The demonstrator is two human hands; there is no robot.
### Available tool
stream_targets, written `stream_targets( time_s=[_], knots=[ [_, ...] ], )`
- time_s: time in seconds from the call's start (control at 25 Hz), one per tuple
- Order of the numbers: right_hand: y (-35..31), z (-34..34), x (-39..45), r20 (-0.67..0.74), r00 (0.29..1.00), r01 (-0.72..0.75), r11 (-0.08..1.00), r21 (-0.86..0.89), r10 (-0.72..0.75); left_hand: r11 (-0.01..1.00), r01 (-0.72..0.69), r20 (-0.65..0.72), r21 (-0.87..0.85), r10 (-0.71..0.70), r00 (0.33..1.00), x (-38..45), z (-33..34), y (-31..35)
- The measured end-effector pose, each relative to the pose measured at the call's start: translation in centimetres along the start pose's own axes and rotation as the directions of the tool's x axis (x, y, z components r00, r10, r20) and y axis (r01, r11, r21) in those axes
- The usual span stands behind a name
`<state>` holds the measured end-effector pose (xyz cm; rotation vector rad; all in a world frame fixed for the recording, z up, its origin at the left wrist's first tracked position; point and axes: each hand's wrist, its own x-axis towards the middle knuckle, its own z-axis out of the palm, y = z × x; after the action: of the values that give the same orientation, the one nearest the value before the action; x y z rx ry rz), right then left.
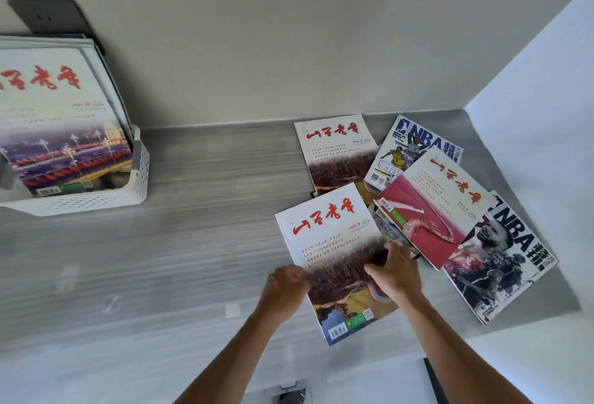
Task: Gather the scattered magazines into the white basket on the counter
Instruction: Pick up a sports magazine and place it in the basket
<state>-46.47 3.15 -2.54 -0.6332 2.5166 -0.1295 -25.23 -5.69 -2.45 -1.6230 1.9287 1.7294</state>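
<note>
A white perforated basket (pixel 135 185) stands at the far left of the grey counter, with several magazines (pixel 54 120) upright in it. Scattered magazines lie at the right. The nearest one (pixel 331 242), white with red characters and a landscape photo, is gripped by both hands: my left hand (pixel 286 284) on its left edge, my right hand (pixel 398 271) on its right edge. Behind it lies a matching magazine (pixel 334 149). To the right are a pink-covered one (pixel 430 207) and two NBA magazines (pixel 408 149), (pixel 501 262), overlapping each other.
The grey wood-grain counter (pixel 209 210) runs from the basket to the pile. A beige wall stands behind it and a white wall (pixel 540 120) closes off the right side. A dark wall plate (pixel 48 14) hangs above the basket.
</note>
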Motion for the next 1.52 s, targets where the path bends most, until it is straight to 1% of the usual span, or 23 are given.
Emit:
stream_targets(
  time_s=[0.08,0.12,0.2,0.24,0.28,0.36,0.44,0.52,0.6,0.64,0.72,0.76,0.84,0.92,1.08,1.16,1.2,1.24,1.32,1.36,1.4,1.44,1.52],
  knots=[
    [-0.2,0.7,0.1,0.007,0.999,-0.032,0.986,0.163,0.031,0.969,0.091,-0.041,-0.229,-0.103,0.994,-0.2,-0.1,0.4],
    [-0.6,1.1,-0.1,0.04,0.999,-0.021,0.972,0.233,0.012,0.923,0.134,-0.048,-0.36,-0.162,0.986,-0.6,-0.5,0.5],
    [-1.9,1.8,-0.9,0.13,0.983,0.089,0.96,0.267,-0.128,0.813,0.157,-0.063,-0.561,-0.231,0.971,-0.8,-1.6,-0.1],
    [-3.0,1.9,-1.6,0.149,0.97,0.139,0.938,0.318,-0.194,0.792,0.142,-0.104,-0.594,-0.251,0.963,-0.6,-2.1,-0.7],
    [-4.3,1.8,-2.5,0.16,0.95,0.172,0.877,0.449,-0.269,0.785,0.122,-0.164,-0.607,-0.274,0.948,-0.3,-2.7,-1.3],
    [-6.8,1.3,-4.3,0.136,0.902,0.197,0.672,0.714,-0.409,0.789,0.091,-0.309,-0.607,-0.34,0.888,0.0,-4.4,-2.9],
    [-9.8,1.1,-5.8,0.131,0.85,0.174,0.506,0.845,-0.511,0.723,-0.009,-0.377,-0.691,-0.349,0.858,-0.3,-7.5,-4.6],
    [-13.0,1.0,-6.8,0.169,0.818,0.094,0.418,0.904,-0.55,0.611,-0.165,-0.396,-0.774,-0.264,0.879,-1.4,-11.2,-5.4],
    [-16.6,1.3,-7.5,0.203,0.801,0.061,0.414,0.908,-0.563,0.598,-0.311,-0.469,-0.739,-0.126,0.874,-2.8,-15.1,-5.6],
    [-18.3,1.6,-7.8,0.224,0.801,0.062,0.448,0.892,-0.556,0.629,-0.397,-0.536,-0.669,-0.037,0.844,-3.5,-17.0,-5.6],
    [-21.5,2.5,-8.1,0.288,0.81,0.059,0.56,0.827,-0.511,0.707,-0.57,-0.658,-0.417,0.197,0.726,-4.6,-20.8,-5.8],
    [-23.1,3.1,-8.3,0.321,0.813,0.053,0.611,0.79,-0.485,0.722,-0.623,-0.678,-0.301,0.298,0.672,-5.0,-22.7,-6.1],
    [-26.1,4.2,-8.6,0.332,0.816,0.083,0.664,0.743,-0.473,0.723,-0.654,-0.666,-0.221,0.379,0.643,-5.8,-26.1,-6.8],
    [-29.3,4.7,-8.9,0.291,0.797,0.14,0.631,0.763,-0.529,0.703,-0.675,-0.647,-0.226,0.409,0.643,-6.5,-29.2,-7.5],
    [-34.5,4.5,-9.8,0.131,0.739,0.319,0.515,0.796,-0.661,0.602,-0.715,-0.688,-0.355,0.349,0.636,-6.3,-33.9,-9.6],
    [-37.1,4.2,-10.6,0.056,0.744,0.38,0.491,0.784,-0.666,0.605,-0.705,-0.718,-0.37,0.296,0.63,-6.1,-36.2,-10.1],
    [-38.7,3.8,-11.2,0.024,0.751,0.383,0.465,0.798,-0.659,0.623,-0.7,-0.75,-0.35,0.262,0.608,-5.8,-37.6,-9.9],
    [-40.4,3.4,-11.6,-0.021,0.76,0.393,0.433,0.811,-0.65,0.653,-0.695,-0.802,-0.301,0.221,0.555,-5.3,-39.2,-9.8],
    [-44.2,2.4,-12.4,-0.127,0.756,0.442,0.358,0.822,-0.642,0.769,-0.627,-0.905,-0.128,0.168,0.391,-4.2,-43.0,-8.9],
    [-46.0,2.2,-12.7,-0.156,0.748,0.468,0.345,0.813,-0.645,0.844,-0.535,-0.93,-0.04,0.164,0.328,-3.6,-44.8,-8.3],
    [-47.4,2.5,-12.9,-0.167,0.744,0.489,0.358,0.795,-0.647,0.91,-0.416,-0.94,-0.001,0.141,0.311,-3.0,-46.5,-8.1],
    [-48.5,3.0,-12.8,-0.162,0.751,0.496,0.383,0.779,-0.641,0.95,-0.312,-0.937,-0.016,0.094,0.335,-2.5,-47.7,-8.1],
    [-49.9,4.4,-12.0,-0.118,0.79,0.457,0.451,0.767,-0.601,0.968,-0.221,-0.897,-0.117,-0.008,0.442,-1.1,-48.8,-8.4]
  ],
)
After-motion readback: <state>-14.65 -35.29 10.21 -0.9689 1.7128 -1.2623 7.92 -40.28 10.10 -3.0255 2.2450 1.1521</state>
